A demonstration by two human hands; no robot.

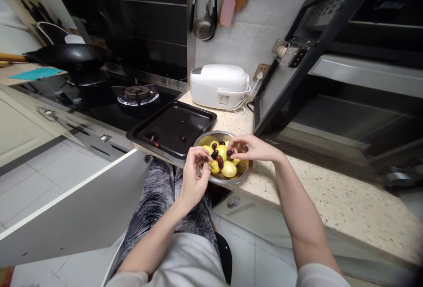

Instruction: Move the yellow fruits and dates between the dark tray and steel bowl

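Note:
A steel bowl (245, 169) on the speckled counter edge holds yellow fruits (228, 169) and several dark red dates (220, 161). My left hand (193, 177) is at the bowl's near left rim, fingers pinched on a dark date. My right hand (251, 148) reaches over the bowl from the right, fingertips pinched on another dark date among the fruit. A black baking tray (198, 119) lies just left of the bowl with two dates in it (155, 142).
A white rice cooker (220, 85) stands behind the tray. An open oven door (297, 58) juts over the counter at right. A gas hob with a black pan (71, 54) is on the left. A white open drawer front (66, 207) is below left.

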